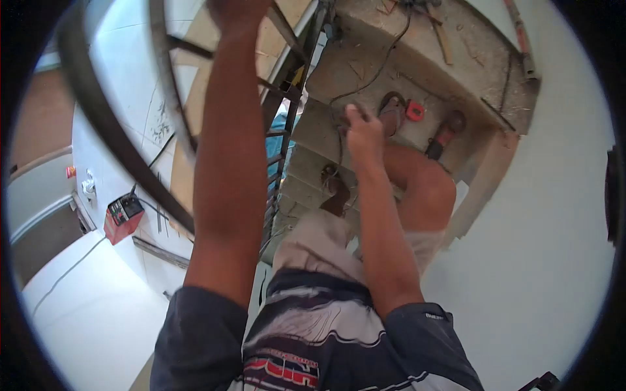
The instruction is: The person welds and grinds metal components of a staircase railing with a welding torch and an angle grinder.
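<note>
My left hand reaches up to the top edge of the view, near the dark metal railing. Its fingers are cut off, so its grip is hidden. My right hand is held over the concrete stairs with its fingers curled; anything inside them is too small to make out. A dark cable runs down the steps behind that hand. Just beyond it, a red tape measure lies beside my sandalled foot. Further right is a red and black power tool, perhaps an angle grinder.
A red box-shaped machine with cables stands on the white floor down to the left. Wood scraps and tools lie on the upper step. My other foot is on a lower step. A pale wall rises at the right.
</note>
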Demonstrator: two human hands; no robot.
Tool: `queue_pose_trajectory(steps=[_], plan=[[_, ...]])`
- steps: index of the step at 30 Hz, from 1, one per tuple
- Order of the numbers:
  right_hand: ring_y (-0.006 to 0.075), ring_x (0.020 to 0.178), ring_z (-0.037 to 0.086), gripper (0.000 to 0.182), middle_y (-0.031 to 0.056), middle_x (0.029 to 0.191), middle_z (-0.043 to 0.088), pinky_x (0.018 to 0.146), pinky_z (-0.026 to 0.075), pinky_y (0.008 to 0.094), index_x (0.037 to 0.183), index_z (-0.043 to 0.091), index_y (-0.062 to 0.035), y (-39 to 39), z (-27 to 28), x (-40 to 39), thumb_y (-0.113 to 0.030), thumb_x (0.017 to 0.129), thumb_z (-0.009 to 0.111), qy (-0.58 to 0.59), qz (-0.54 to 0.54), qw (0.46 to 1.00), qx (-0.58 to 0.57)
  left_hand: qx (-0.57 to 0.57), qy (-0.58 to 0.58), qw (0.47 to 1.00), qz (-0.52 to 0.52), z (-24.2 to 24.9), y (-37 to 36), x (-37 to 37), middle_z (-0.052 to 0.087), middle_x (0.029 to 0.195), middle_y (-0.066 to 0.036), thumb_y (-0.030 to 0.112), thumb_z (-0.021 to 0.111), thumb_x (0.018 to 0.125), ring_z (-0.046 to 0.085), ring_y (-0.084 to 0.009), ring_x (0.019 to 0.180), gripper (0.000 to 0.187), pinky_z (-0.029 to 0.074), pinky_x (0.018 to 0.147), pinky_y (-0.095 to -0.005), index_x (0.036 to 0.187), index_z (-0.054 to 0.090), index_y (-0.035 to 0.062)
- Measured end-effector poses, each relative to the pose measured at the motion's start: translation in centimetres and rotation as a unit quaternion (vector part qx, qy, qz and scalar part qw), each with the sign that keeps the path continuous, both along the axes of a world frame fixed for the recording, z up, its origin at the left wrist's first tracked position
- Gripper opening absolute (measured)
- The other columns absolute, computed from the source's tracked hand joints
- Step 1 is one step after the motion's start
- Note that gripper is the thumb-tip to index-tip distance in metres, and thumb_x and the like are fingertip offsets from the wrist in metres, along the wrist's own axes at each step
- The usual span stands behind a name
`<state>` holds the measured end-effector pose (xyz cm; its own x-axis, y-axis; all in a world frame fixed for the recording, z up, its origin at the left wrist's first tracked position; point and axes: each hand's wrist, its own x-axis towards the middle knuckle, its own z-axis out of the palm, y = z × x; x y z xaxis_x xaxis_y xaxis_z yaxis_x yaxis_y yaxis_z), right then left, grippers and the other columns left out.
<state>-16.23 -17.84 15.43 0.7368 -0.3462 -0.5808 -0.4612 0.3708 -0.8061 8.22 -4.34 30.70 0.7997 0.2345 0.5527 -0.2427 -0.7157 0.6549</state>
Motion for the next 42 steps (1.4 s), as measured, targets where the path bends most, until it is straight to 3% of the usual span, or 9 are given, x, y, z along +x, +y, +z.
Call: queue_pose_trajectory(steps=[4,6,12,13,19,22,32,34,42], plan=[[0.0235,0.12,0.062,0.048,0.0133,0.131,0.066,0.101,0.047,0.0339,0.142,0.057,0.0032,3.0,-11.5,6.5,-0.023,0.102,0.061,0.096,0.006,0.987,0.126,-0.03,-0.032,0.999,0.01,-0.1,-1.0,-0.1,0.066,0.085,-0.011,0.023,0.068,0.097,0.062,-0.024,0.075,0.026,0.05,0.073,-0.0376,0.104,0.062,-0.0009],[0.0315,0.137,0.053,0.057,0.0206,0.15,0.055,0.114,0.037,0.0375,0.149,0.049,0.0053,5.2,-16.7,8.9,-0.023,0.1,0.058,-0.03,0.043,0.999,0.002,0.019,-0.057,0.997,0.055,-0.5,-1.9,-1.0,0.056,0.075,-0.003,0.024,0.065,0.099,0.052,-0.015,0.067,0.021,0.044,0.065,-0.0335,0.096,0.061,0.0043],[0.038,0.146,0.043,0.064,0.0276,0.16,0.041,0.12,0.031,0.0402,0.154,0.043,0.0045,7.4,-20.6,14.4,-0.023,0.097,0.055,-0.038,0.166,0.983,-0.061,-0.114,0.009,0.977,-0.181,0.1,1.7,1.2,0.061,0.102,-0.013,0.02,0.064,0.102,0.067,-0.023,0.091,0.031,0.059,0.081,-0.0411,0.123,0.053,-0.001],[0.0383,0.144,0.045,0.066,0.0287,0.158,0.042,0.119,0.033,0.0395,0.157,0.036,0.0044,7.3,-22.4,15.7,-0.018,0.097,0.053,-0.056,0.314,0.924,-0.212,-0.123,0.034,0.968,-0.217,0.2,2.3,1.8,0.062,0.103,-0.013,0.018,0.062,0.102,0.067,-0.0228,0.091,0.029,0.059,0.082,-0.041,0.122,0.053,-0.0009],[0.0462,0.145,0.038,0.059,0.0362,0.158,0.034,0.126,0.022,0.0435,0.153,0.035,0.0119,9.9,-23.4,17.8,-0.01,0.099,0.047,-0.098,0.086,0.99,0.048,-0.103,0.04,0.98,-0.163,0.4,0.7,-0.2,0.06,0.105,-0.014,0.021,0.06,0.104,0.066,-0.0227,0.093,0.031,0.058,0.085,-0.04,0.122,0.053,-0.0035],[0.0448,0.145,0.038,0.072,0.0338,0.16,0.032,0.123,0.026,0.0405,0.159,0.015,0.0123,10.2,-23.0,17.6,-0.014,0.1,0.047,-0.069,0.15,0.986,-0.03,-0.093,0.047,0.986,-0.133,0.5,-0.7,-1.9,0.06,0.106,-0.015,0.022,0.058,0.105,0.066,-0.0226,0.095,0.032,0.057,0.087,-0.0395,0.122,0.052,-0.005],[0.0412,0.142,0.043,0.072,0.0302,0.157,0.037,0.115,0.036,0.0398,0.162,0.017,0.0057,9.4,-21.3,16.6,-0.014,0.099,0.047,-0.127,0.119,0.98,0.101,-0.093,0.016,0.981,-0.171,0.4,1.0,-1.1,0.058,0.11,-0.017,0.026,0.057,0.106,0.065,-0.0207,0.096,0.038,0.057,0.09,-0.0367,0.122,0.051,-0.008],[0.0379,0.125,0.054,0.067,0.0264,0.143,0.048,0.107,0.044,0.0431,0.159,0.025,0.0076,11.1,-25.0,17.1,-0.012,0.099,0.046,-0.153,0.131,0.974,-0.107,-0.032,-0.006,0.967,-0.254,-0.2,2.9,-0.2,0.058,0.109,-0.015,0.028,0.059,0.107,0.066,-0.0197,0.095,0.039,0.058,0.088,-0.0348,0.123,0.051,-0.0074],[0.0371,0.124,0.054,0.062,0.0236,0.139,0.056,0.106,0.041,0.0406,0.15,0.048,-0.0062,10.2,-23.5,16.7,-0.018,0.089,0.053,-0.124,0.11,0.983,-0.076,-0.07,0.056,0.965,-0.246,2.0,1.9,-0.7,0.058,0.109,-0.015,0.028,0.06,0.106,0.067,-0.0185,0.093,0.039,0.06,0.09,-0.033,0.123,0.052,-0.006]])
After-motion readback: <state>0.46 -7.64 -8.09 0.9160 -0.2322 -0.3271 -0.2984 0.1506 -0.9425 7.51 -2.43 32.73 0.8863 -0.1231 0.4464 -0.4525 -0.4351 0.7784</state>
